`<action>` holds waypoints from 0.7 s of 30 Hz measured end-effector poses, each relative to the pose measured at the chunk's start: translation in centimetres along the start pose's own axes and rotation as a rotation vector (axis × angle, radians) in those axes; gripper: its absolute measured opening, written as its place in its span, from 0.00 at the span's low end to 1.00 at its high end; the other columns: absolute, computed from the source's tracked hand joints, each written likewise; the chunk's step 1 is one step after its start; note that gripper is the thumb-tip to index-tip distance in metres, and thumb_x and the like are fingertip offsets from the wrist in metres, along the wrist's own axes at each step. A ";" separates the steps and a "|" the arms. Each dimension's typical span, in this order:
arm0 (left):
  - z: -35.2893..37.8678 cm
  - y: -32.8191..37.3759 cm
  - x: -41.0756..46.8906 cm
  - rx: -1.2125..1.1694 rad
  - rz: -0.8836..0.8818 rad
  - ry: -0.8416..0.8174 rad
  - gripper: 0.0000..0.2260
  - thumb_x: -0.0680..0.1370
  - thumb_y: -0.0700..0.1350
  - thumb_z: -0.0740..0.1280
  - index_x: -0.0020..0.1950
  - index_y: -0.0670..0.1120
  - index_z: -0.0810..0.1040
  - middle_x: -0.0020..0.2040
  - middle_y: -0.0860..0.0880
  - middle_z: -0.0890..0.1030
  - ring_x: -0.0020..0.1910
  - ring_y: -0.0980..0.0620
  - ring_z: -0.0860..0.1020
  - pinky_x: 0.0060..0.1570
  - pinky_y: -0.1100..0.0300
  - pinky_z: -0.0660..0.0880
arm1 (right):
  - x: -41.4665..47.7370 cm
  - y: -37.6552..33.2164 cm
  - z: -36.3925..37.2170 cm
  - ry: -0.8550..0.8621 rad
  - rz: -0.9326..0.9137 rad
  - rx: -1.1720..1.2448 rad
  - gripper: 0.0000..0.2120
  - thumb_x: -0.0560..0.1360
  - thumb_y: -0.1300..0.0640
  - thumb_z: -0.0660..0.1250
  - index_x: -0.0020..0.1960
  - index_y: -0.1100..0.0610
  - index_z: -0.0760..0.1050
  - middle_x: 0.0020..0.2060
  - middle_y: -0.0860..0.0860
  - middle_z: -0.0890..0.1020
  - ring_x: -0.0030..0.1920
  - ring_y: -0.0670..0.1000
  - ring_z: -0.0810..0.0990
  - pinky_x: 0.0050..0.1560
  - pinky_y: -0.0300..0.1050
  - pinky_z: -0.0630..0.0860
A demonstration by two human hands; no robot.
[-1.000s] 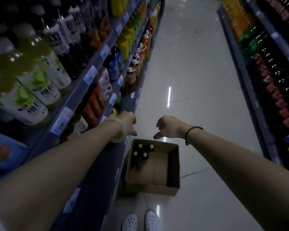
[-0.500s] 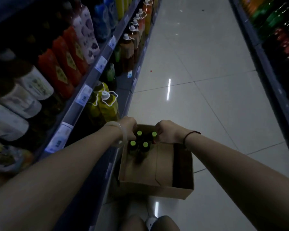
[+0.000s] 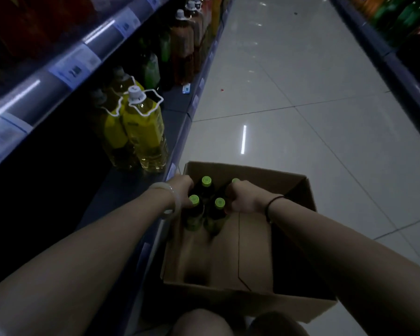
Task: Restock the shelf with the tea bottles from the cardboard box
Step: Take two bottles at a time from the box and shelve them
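- The cardboard box (image 3: 252,253) sits open on the pale tiled floor (image 3: 301,117) at lower centre of the frame, its left side against the foot of the shelf (image 3: 131,187).
- Four tea bottles (image 3: 220,202) with dark bodies and green caps stand upright in a tight two-by-two cluster in the box's far left corner. The rest of the box floor shows only bare cardboard flaps.
- The left hand (image 3: 180,190), a pale bangle (image 3: 171,202) on its wrist, curls its fingers round the two bottles on the left of the cluster, just under the caps.
- The right hand (image 3: 243,200), with a dark cord (image 3: 272,204) at the wrist, wraps the two on the right. The far right cap only just peeks over its knuckles.
- On the lowest shelf, left of centre, stand large yellow bottles (image 3: 143,132) with white caps and loop handles. Tall brown bottles (image 3: 182,44) stand farther along, toward the top.
- A price rail (image 3: 46,86) with blurred labels crosses the upper left.
- Two bare knees (image 3: 201,323) show at the bottom edge.
- A second ago both hands hung above the box, clear of the bottles. Half a second ago they had reached the caps, and now they sit lower, closed around the necks.
- The view has dropped and drawn nearer: the box fills more of the frame, the upper shelves have slid out at the top left, and knees have replaced the white shoes.
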State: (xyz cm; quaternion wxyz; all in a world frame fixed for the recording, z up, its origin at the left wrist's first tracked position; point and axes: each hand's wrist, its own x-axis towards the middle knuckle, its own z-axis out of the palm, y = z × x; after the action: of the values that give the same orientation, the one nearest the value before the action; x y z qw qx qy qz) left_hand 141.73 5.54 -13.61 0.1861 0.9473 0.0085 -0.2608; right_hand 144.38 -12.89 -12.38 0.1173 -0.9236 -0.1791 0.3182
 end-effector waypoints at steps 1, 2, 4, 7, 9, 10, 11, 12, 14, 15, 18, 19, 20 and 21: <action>0.8 -0.4 0.7 -0.003 -0.003 0.009 0.17 0.73 0.43 0.71 0.59 0.38 0.77 0.55 0.39 0.81 0.54 0.42 0.79 0.56 0.51 0.77 | 0.7 0.3 0.8 0.000 0.002 0.002 0.18 0.69 0.54 0.72 0.55 0.63 0.76 0.45 0.55 0.78 0.46 0.55 0.77 0.43 0.44 0.74; 1.5 -0.7 1.3 -0.007 -0.005 0.018 0.18 0.73 0.43 0.71 0.60 0.38 0.77 0.56 0.39 0.80 0.55 0.42 0.79 0.56 0.51 0.77 | 1.3 0.7 1.5 0.005 0.002 0.002 0.18 0.69 0.54 0.72 0.54 0.64 0.77 0.45 0.57 0.80 0.46 0.56 0.79 0.44 0.47 0.76; 2.6 -1.1 2.4 -0.021 -0.016 0.033 0.18 0.72 0.43 0.72 0.59 0.37 0.77 0.56 0.39 0.80 0.55 0.41 0.79 0.55 0.51 0.76 | 2.3 1.2 2.6 0.009 0.005 0.006 0.17 0.69 0.54 0.72 0.52 0.65 0.78 0.46 0.60 0.82 0.47 0.58 0.80 0.47 0.50 0.77; 3.7 -1.5 3.5 -0.032 -0.022 0.048 0.12 0.71 0.43 0.73 0.51 0.40 0.76 0.49 0.43 0.78 0.54 0.42 0.79 0.47 0.54 0.74 | 3.7 1.8 3.9 0.027 0.014 0.024 0.15 0.69 0.56 0.72 0.51 0.65 0.77 0.47 0.59 0.82 0.47 0.58 0.80 0.45 0.48 0.76; 4.4 -1.8 4.1 -0.025 -0.031 0.051 0.16 0.70 0.43 0.74 0.54 0.42 0.76 0.52 0.42 0.78 0.55 0.42 0.79 0.49 0.54 0.75 | 4.6 2.2 4.5 0.060 0.016 0.057 0.13 0.69 0.57 0.71 0.50 0.63 0.75 0.49 0.60 0.81 0.49 0.58 0.80 0.44 0.47 0.76; 4.7 -1.9 4.4 -0.018 -0.042 0.053 0.19 0.69 0.43 0.74 0.57 0.41 0.75 0.54 0.42 0.78 0.55 0.42 0.78 0.52 0.53 0.76 | 4.9 2.3 4.7 0.080 0.016 0.076 0.13 0.69 0.58 0.70 0.50 0.62 0.75 0.50 0.59 0.81 0.50 0.58 0.79 0.44 0.46 0.76; 5.1 -1.9 4.6 -0.012 -0.053 0.051 0.20 0.68 0.43 0.75 0.58 0.41 0.75 0.56 0.41 0.79 0.55 0.42 0.79 0.54 0.52 0.77 | 5.2 2.4 4.9 0.091 0.020 0.096 0.14 0.69 0.58 0.71 0.52 0.62 0.75 0.51 0.59 0.80 0.50 0.58 0.79 0.45 0.46 0.75; 5.4 -2.0 4.8 -0.009 -0.067 0.044 0.21 0.67 0.43 0.75 0.57 0.41 0.76 0.56 0.41 0.79 0.55 0.41 0.79 0.54 0.52 0.77 | 5.4 2.4 5.2 0.094 0.026 0.111 0.15 0.69 0.58 0.71 0.53 0.62 0.75 0.51 0.58 0.80 0.50 0.56 0.79 0.44 0.45 0.74; 5.5 -2.1 5.0 -0.010 -0.090 0.041 0.21 0.65 0.42 0.76 0.56 0.42 0.76 0.55 0.41 0.79 0.54 0.41 0.79 0.53 0.51 0.78 | 5.6 2.5 5.7 0.088 0.042 0.125 0.15 0.69 0.56 0.73 0.52 0.61 0.74 0.49 0.57 0.78 0.47 0.54 0.76 0.43 0.44 0.71; 5.6 -2.2 5.1 -0.025 -0.099 0.038 0.21 0.65 0.42 0.76 0.56 0.42 0.76 0.55 0.41 0.79 0.54 0.41 0.79 0.53 0.51 0.78 | 5.7 2.6 6.1 0.082 0.054 0.133 0.16 0.69 0.56 0.73 0.53 0.61 0.74 0.49 0.57 0.78 0.47 0.54 0.76 0.43 0.44 0.72; 6.0 -2.3 5.5 -0.097 -0.133 0.040 0.21 0.68 0.43 0.75 0.58 0.41 0.76 0.56 0.40 0.79 0.56 0.41 0.78 0.56 0.50 0.77 | 6.0 2.9 7.1 0.107 0.065 0.160 0.21 0.69 0.55 0.73 0.58 0.61 0.73 0.55 0.57 0.78 0.54 0.57 0.77 0.50 0.46 0.75; 6.3 -2.4 5.7 -0.120 -0.150 0.045 0.21 0.68 0.43 0.75 0.59 0.41 0.75 0.57 0.40 0.79 0.57 0.41 0.78 0.57 0.50 0.76 | 6.2 3.1 7.3 0.118 0.068 0.179 0.21 0.69 0.55 0.73 0.59 0.61 0.73 0.56 0.57 0.78 0.55 0.57 0.77 0.51 0.46 0.75; 6.6 -2.5 5.9 -0.145 -0.169 0.056 0.22 0.68 0.43 0.75 0.60 0.41 0.75 0.58 0.40 0.79 0.58 0.41 0.78 0.58 0.50 0.76 | 6.3 3.2 7.5 0.126 0.069 0.198 0.22 0.69 0.56 0.73 0.60 0.61 0.73 0.57 0.57 0.78 0.56 0.57 0.77 0.52 0.47 0.75; 6.9 -2.5 6.1 -0.169 -0.187 0.069 0.23 0.69 0.43 0.75 0.62 0.41 0.75 0.60 0.40 0.78 0.59 0.40 0.77 0.58 0.51 0.75 | 6.5 3.4 7.6 0.132 0.069 0.221 0.22 0.69 0.56 0.73 0.61 0.61 0.73 0.57 0.57 0.78 0.56 0.56 0.77 0.53 0.47 0.76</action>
State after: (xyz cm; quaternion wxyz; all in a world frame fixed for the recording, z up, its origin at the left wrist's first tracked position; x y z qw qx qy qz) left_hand 143.33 4.91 -22.93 0.2396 0.9317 0.1254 -0.2425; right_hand 145.24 -12.58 -22.91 0.2189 -0.9295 -0.1029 0.2784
